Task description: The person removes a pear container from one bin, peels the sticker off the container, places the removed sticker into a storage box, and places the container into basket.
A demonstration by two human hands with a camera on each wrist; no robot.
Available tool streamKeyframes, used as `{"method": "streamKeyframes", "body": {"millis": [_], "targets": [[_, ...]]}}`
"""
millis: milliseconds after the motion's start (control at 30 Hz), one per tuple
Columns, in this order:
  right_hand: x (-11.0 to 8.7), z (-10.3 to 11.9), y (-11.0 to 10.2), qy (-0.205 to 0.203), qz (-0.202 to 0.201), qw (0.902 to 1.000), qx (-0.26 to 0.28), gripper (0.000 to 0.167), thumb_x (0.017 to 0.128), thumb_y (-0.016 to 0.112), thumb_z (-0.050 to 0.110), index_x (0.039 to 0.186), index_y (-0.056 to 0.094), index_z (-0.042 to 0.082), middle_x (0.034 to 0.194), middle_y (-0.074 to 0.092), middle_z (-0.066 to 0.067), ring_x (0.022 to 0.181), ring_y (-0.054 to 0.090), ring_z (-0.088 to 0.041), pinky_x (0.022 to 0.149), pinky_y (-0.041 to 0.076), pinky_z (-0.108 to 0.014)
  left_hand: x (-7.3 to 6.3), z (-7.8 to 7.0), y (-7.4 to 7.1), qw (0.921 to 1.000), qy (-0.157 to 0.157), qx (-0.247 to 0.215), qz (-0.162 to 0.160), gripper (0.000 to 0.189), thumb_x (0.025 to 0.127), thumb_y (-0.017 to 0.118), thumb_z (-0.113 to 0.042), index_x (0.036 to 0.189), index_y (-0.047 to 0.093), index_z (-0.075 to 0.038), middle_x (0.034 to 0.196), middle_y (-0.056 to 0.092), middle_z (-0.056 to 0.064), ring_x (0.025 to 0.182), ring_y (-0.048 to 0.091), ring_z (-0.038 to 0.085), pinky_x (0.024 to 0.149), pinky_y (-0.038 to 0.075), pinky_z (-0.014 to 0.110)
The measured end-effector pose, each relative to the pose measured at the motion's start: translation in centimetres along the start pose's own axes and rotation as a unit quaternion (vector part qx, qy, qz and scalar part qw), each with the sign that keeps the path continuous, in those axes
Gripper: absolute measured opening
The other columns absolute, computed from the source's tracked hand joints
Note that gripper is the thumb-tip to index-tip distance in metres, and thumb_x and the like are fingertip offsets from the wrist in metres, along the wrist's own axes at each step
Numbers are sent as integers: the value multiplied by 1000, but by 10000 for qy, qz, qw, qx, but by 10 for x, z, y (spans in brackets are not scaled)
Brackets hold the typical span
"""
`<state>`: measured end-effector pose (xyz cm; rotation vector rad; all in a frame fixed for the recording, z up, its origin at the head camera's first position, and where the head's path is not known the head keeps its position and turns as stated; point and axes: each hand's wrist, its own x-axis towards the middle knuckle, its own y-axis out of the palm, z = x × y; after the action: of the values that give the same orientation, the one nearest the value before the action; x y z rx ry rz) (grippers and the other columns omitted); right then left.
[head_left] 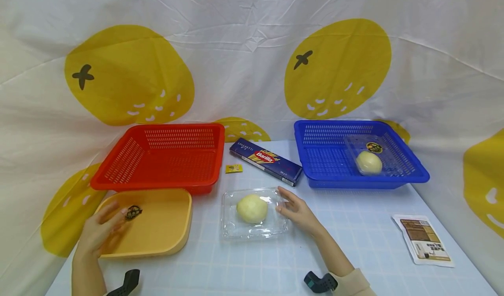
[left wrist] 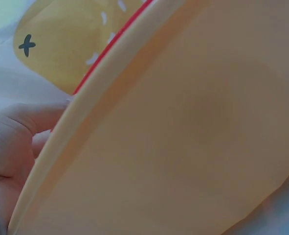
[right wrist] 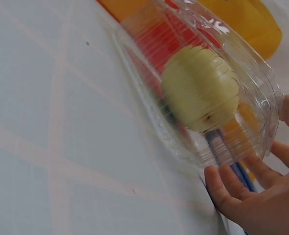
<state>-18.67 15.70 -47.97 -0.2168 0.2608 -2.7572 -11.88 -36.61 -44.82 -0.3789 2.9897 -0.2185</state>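
Note:
On the table in front of me, a clear plastic clamshell container holds a pale yellow, rounded fruit. My right hand grips its right edge; in the right wrist view, the fingers curl about the corner of the clear plastic. At the left, my left hand hovers over a yellow plastic tub. A round black sticker is at its fingertips, seemingly pinched there. From the left wrist view, the tub's wall fills most of the picture and hides part of that hand.
Behind the tub stands a red basket. A blue basket at the back right holds another clear container with a fruit and a black sticker. Between them lie a spaghetti box and a small yellow packet. A white-and-brown pouch lies far right.

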Motion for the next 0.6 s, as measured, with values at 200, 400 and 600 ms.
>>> {"method": "streamKeyframes", "body": {"millis": [200, 400, 600], "targets": [[-1, 1, 0, 23, 14, 10000, 2, 63, 88, 63, 8, 142, 34, -3, 146, 34, -22, 136, 29, -38, 109, 25, -48, 19, 36, -7, 9775, 1265, -1586, -581, 42, 83, 69, -3, 124, 61, -6, 100, 70, -10, 80, 67, 3, 64, 53, 17], [0, 0, 0, 17, 10, 10000, -28, 62, 88, 64, 8, 142, 34, -3, 146, 34, -23, 135, 30, -39, 109, 26, -49, -22, -18, 38, 9630, 1664, -2002, -701, 35, 85, 56, 15, 109, 68, -8, 94, 72, -4, 82, 67, 4, 70, 51, 13], [0, 1, 0, -12, 33, 10000, -24, 62, 88, 63, 9, 142, 34, -3, 146, 34, -22, 135, 29, -39, 109, 26, -48, -34, -33, 66, 9616, 1816, -1964, -616, 34, 85, 54, 17, 113, 64, 0, 97, 72, 2, 83, 69, 10, 74, 52, 19]]}}
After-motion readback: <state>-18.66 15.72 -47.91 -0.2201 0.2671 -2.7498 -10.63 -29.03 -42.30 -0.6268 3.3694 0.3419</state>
